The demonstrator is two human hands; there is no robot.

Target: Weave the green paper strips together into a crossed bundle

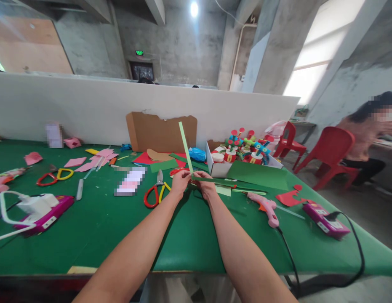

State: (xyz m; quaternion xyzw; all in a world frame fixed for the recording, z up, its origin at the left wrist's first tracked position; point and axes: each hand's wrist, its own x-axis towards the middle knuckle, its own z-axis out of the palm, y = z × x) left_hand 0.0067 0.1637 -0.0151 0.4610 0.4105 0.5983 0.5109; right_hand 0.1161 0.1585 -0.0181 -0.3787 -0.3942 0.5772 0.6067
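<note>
Green paper strips (pixel 186 147) | left hand (pixel 180 182), right hand (pixel 206 185) both clamped on them, seemingly crossed | green table (pixel 183 235) | concrete room

Grey concrete walls (pixel 183 42), a bright window (pixel 309 71), a white partition (pixel 88 109), red chairs (pixel 336 145) beside the green table (pixel 189 244).

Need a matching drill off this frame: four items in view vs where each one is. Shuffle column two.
1 light green strip
2 pink glue gun
3 mid-table scissors
4 cardboard sheet

A against the white partition
B right of the right hand
C pinched by left hand and right hand
D just left of the left hand

Pairs: 1-C, 2-B, 3-D, 4-A
</note>
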